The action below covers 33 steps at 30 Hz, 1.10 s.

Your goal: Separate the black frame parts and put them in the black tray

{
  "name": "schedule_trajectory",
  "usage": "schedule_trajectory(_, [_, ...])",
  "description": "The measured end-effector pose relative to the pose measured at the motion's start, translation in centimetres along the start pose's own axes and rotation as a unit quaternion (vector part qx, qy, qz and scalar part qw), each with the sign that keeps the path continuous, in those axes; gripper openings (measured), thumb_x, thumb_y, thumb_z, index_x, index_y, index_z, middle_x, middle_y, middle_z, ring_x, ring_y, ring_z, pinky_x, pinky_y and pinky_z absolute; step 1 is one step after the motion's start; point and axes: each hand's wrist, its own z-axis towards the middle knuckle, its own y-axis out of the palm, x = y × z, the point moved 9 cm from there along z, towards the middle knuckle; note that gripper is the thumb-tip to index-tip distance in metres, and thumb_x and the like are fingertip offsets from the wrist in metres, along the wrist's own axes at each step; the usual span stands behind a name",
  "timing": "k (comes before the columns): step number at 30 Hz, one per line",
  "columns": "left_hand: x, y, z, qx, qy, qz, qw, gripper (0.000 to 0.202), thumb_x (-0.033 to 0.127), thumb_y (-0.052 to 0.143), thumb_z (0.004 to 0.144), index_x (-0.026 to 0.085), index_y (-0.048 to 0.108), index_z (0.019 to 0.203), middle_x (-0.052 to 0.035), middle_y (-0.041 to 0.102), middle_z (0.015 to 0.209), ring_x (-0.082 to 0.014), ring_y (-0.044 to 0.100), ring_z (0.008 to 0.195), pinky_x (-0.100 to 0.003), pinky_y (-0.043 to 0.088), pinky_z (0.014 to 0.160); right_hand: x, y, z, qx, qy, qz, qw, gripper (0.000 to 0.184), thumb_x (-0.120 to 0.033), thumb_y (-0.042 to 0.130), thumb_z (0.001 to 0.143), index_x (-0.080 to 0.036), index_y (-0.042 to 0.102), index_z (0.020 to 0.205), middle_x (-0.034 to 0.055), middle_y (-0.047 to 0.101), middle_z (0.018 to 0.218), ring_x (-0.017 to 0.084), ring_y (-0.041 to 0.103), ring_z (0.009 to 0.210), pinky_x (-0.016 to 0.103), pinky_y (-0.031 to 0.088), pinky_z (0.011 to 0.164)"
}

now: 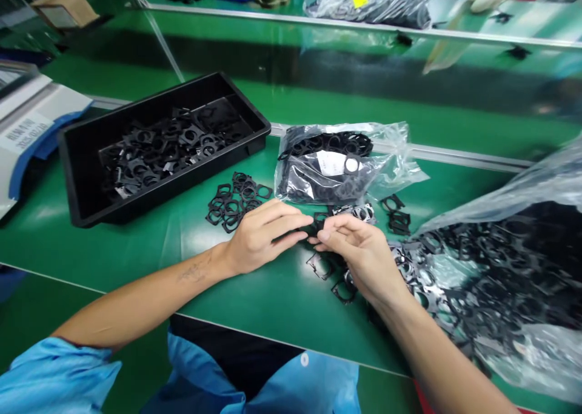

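Note:
My left hand (264, 235) and my right hand (359, 253) meet over the green table (136, 244), fingertips pinching a small black plastic frame part (317, 225) between them. Several loose black frame parts (336, 277) lie under and beside my right hand. A small pile of the same parts (236, 200) sits just beyond my left hand. A black tray (82, 177) holding many such parts stands at the left.
A clear plastic bag of black parts (331, 165) lies behind the hands. A large open bag of parts (509, 268) spills at the right. A white and blue machine (27, 129) sits far left. A raised shelf (318, 23) runs along the back.

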Motion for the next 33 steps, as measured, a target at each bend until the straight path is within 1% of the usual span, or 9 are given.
schedule_trajectory(4, [-0.2,-0.1,-0.2,0.007,-0.010,0.009,1.000,0.016,0.015,0.068,0.093,0.017,0.071,0.109,-0.0051,0.073,0.094,-0.0128,0.070,0.083,-0.027,0.060,0.077,0.5,0.2,0.0,-0.008,0.016,0.009,1.000,0.036,-0.039,0.096,0.058,-0.018,0.071,0.074,-0.0017,0.070,0.069,0.011,0.067,0.063,0.024,0.057,0.066])
schedule_trajectory(8, [-0.3,-0.2,-0.3,0.017,-0.019,0.014,1.000,0.014,0.012,0.066,0.094,0.018,0.073,0.105,-0.0034,0.070,0.093,-0.0105,0.068,0.080,-0.023,0.060,0.074,0.6,0.4,-0.1,-0.019,0.018,0.017,1.000,0.036,-0.037,0.097,0.058,-0.018,0.071,0.073,-0.0021,0.070,0.068,0.009,0.065,0.061,0.022,0.054,0.065])
schedule_trajectory(12, [-0.4,-0.2,-0.3,0.014,-0.021,0.014,1.000,0.011,0.012,0.067,0.093,0.016,0.072,0.102,-0.0040,0.068,0.093,-0.0096,0.067,0.079,-0.021,0.058,0.072,0.8,0.6,-0.1,-0.021,0.025,0.027,0.999,0.035,-0.036,0.097,0.057,-0.018,0.072,0.074,-0.0016,0.071,0.069,0.012,0.069,0.065,0.024,0.056,0.068])
schedule_trajectory(17, [-0.1,0.1,-0.2,-0.015,-0.002,0.062,0.998,0.006,0.014,0.065,0.094,0.018,0.069,0.096,-0.0036,0.069,0.088,-0.0122,0.066,0.078,-0.025,0.055,0.072,1.0,0.5,0.0,-0.019,0.031,0.016,0.999,0.035,-0.036,0.097,0.058,-0.018,0.072,0.073,-0.0006,0.071,0.070,0.014,0.071,0.067,0.025,0.056,0.068])
schedule_trajectory(20, [0.1,0.5,-0.2,-0.039,0.010,0.086,0.995,0.003,0.017,0.064,0.095,0.018,0.067,0.095,-0.0043,0.070,0.088,-0.0139,0.064,0.077,-0.028,0.053,0.071,1.0,0.5,-0.1,-0.019,0.029,0.015,0.999,0.035,-0.037,0.097,0.058,-0.018,0.072,0.073,-0.0008,0.071,0.070,0.013,0.069,0.065,0.025,0.056,0.067])
schedule_trajectory(23, [0.2,0.7,-0.2,-0.048,0.017,0.089,0.995,0.002,0.018,0.064,0.095,0.019,0.066,0.096,-0.0044,0.070,0.089,-0.0145,0.065,0.077,-0.028,0.053,0.072,0.9,0.6,-0.1,-0.024,0.024,0.011,0.999,0.036,-0.038,0.096,0.058,-0.018,0.071,0.074,-0.0010,0.071,0.068,0.011,0.066,0.062,0.024,0.055,0.065])
schedule_trajectory(26, [0.3,0.4,-0.1,-0.038,0.017,0.077,0.996,0.002,0.016,0.065,0.094,0.019,0.065,0.094,-0.0036,0.068,0.087,-0.0139,0.064,0.076,-0.027,0.053,0.071,0.7,0.7,-0.2,-0.025,0.018,-0.002,1.000,0.038,-0.042,0.096,0.058,-0.018,0.071,0.074,-0.0008,0.070,0.068,0.011,0.065,0.061,0.025,0.055,0.064])
schedule_trajectory(33, [0.5,-0.8,-0.1,0.010,0.007,0.082,0.997,0.007,0.013,0.066,0.092,0.020,0.067,0.095,-0.0028,0.068,0.089,-0.0124,0.066,0.077,-0.024,0.055,0.073,0.0,0.1,-0.4,0.013,-0.029,-0.083,0.996,0.042,-0.051,0.091,0.063,-0.018,0.069,0.076,0.0017,0.070,0.070,0.014,0.065,0.064,0.026,0.053,0.063])
